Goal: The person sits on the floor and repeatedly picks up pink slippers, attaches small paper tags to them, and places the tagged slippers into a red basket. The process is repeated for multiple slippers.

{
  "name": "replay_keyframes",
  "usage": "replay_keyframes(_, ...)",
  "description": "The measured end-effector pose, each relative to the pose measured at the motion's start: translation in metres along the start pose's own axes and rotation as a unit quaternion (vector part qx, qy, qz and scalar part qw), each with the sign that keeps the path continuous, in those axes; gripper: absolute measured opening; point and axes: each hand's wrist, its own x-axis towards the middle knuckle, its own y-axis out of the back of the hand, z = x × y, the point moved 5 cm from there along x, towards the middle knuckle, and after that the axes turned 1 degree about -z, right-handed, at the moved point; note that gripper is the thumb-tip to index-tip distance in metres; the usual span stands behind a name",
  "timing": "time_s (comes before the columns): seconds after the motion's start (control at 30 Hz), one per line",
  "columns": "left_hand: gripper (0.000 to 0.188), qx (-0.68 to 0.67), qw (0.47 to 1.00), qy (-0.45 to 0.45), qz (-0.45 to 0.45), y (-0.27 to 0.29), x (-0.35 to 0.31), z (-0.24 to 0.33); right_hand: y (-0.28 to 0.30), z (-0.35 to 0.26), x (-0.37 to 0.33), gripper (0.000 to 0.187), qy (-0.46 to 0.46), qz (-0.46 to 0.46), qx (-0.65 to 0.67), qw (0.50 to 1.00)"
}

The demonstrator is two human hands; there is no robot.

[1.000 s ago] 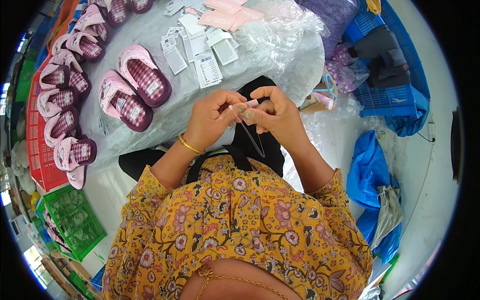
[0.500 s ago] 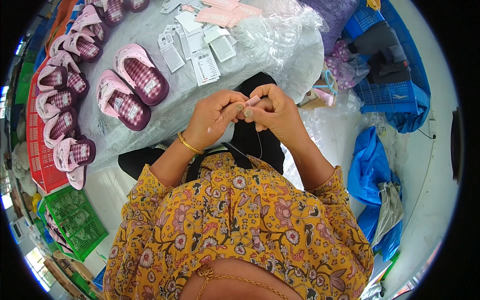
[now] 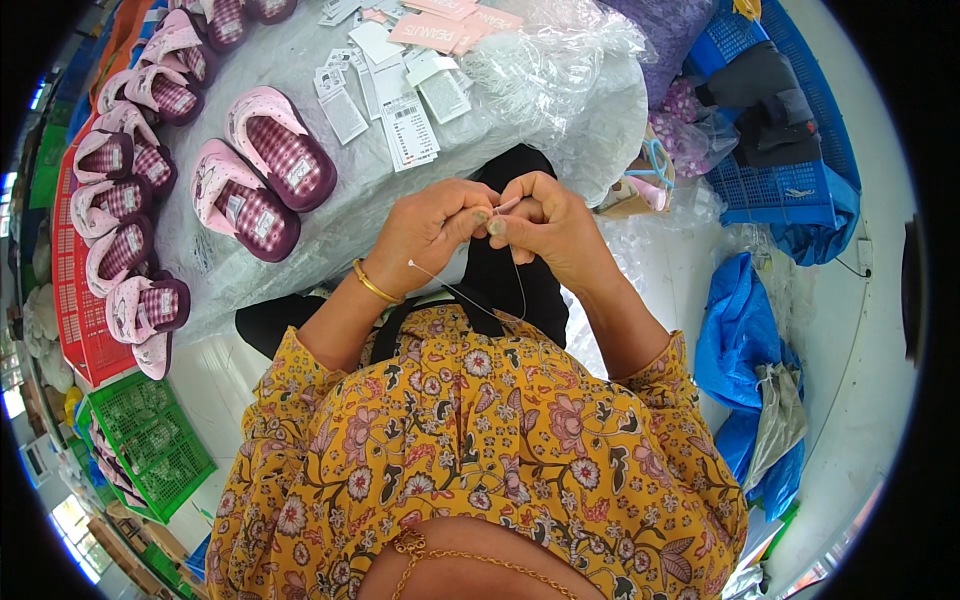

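Observation:
My left hand (image 3: pixel 435 235) and my right hand (image 3: pixel 548 222) meet in front of my chest, fingertips nearly touching. Between them is a small pink tag (image 3: pixel 508 205), seen almost edge-on and pinched by my right thumb and fingers. The left thumb and forefinger are pressed together at its left end; what lies between them is hidden. A thin white string (image 3: pixel 455 288) hangs in a loop below the hands, with a small white end piece (image 3: pixel 411 264) beside my left wrist. A pair of pink slippers (image 3: pixel 246 207) with plaid insoles lies to the left on the plastic-covered table (image 3: pixel 370 205).
White printed labels (image 3: pixel 405 130) and pink cards (image 3: pixel 430 32) lie beyond my hands, beside crumpled clear plastic (image 3: pixel 555 70). Several more slippers (image 3: pixel 150 305) line the left over a red crate (image 3: pixel 85 250). A green crate (image 3: pixel 150 440) stands lower left, a blue basket (image 3: pixel 775 195) at right.
The pink tag has turned from showing its flat face to nearly edge-on. The string's white end piece now shows beside my left wrist. Both hands have barely moved.

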Motion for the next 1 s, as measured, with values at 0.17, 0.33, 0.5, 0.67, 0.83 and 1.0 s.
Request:
replay_keyframes(0.17,0.018,-0.149,0.974,0.159,-0.056,-0.001,-0.002,-0.014,0.000,0.001,0.002,0.025,-0.028,-0.014,-0.027,0.999)
replay_keyframes(0.33,0.020,-0.225,0.964,0.126,-0.063,-0.007,-0.002,-0.020,-0.007,-0.002,0.001,0.024,-0.047,-0.039,-0.042,0.997)
replay_keyframes(0.5,0.017,-0.137,0.976,0.163,-0.045,-0.005,-0.003,-0.027,-0.008,0.003,0.000,0.028,-0.069,-0.033,-0.094,0.993)
replay_keyframes(0.67,0.016,0.024,0.992,0.097,0.078,0.024,-0.005,-0.020,0.001,-0.011,-0.010,0.038,0.098,0.027,-0.391,0.915)
replay_keyframes(0.83,0.014,0.113,0.988,-0.026,0.104,0.020,-0.007,0.005,-0.013,-0.011,0.001,0.022,0.035,0.007,-0.149,0.988)
replay_keyframes(1.0,0.020,0.147,0.979,-0.008,0.139,0.024,-0.013,-0.001,-0.019,0.007,0.018,0.011,-0.005,-0.034,-0.095,0.995)
